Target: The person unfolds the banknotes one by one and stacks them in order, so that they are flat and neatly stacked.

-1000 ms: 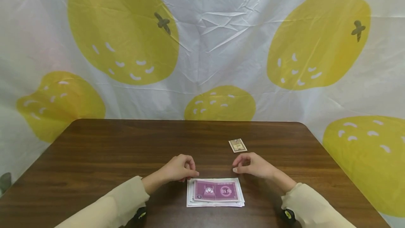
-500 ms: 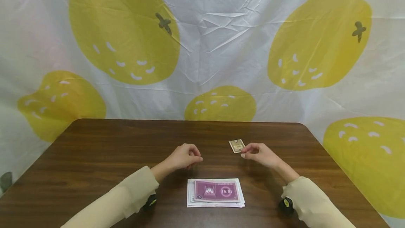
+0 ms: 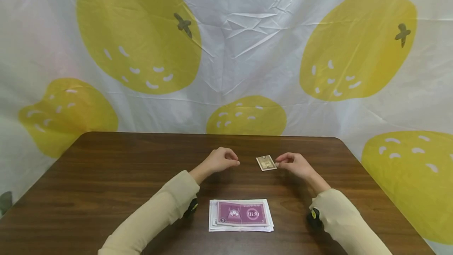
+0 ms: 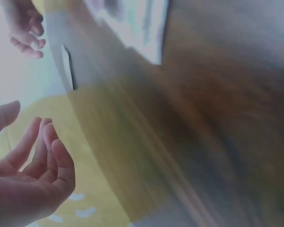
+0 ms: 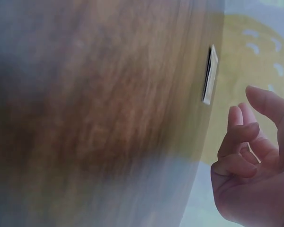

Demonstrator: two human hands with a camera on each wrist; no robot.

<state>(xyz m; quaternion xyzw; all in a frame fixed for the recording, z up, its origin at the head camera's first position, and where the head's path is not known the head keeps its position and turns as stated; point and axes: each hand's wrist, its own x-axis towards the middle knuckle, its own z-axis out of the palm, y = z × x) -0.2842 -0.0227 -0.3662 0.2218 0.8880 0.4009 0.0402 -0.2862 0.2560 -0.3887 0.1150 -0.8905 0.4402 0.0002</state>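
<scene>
A small stack of brown-and-cream cards [image 3: 266, 163] lies flat on the wooden table, also seen edge-on in the right wrist view. Just right of it, my right hand [image 3: 296, 164] hovers with fingers loosely bent and thumb apart, holding nothing; its fingertips are close to the stack's edge. On the other side, my left hand [image 3: 221, 159] is a little farther off, also with nothing in its relaxed fingers [image 4: 61, 161]. Nearer to me lies a pile of paper notes [image 3: 270, 223], topped by a purple banknote [image 3: 242, 213].
The brown table [image 3: 141, 168] has its far edge against a white curtain [image 3: 244, 62] printed with large yellow lemons. Beige sleeves [image 3: 152, 217] and dark wrist bands [image 3: 314, 217] are on both arms.
Both hands have moved away from the banknote pile toward the far side of the table, to either side of the small cards. The cards and the pile have stayed put.
</scene>
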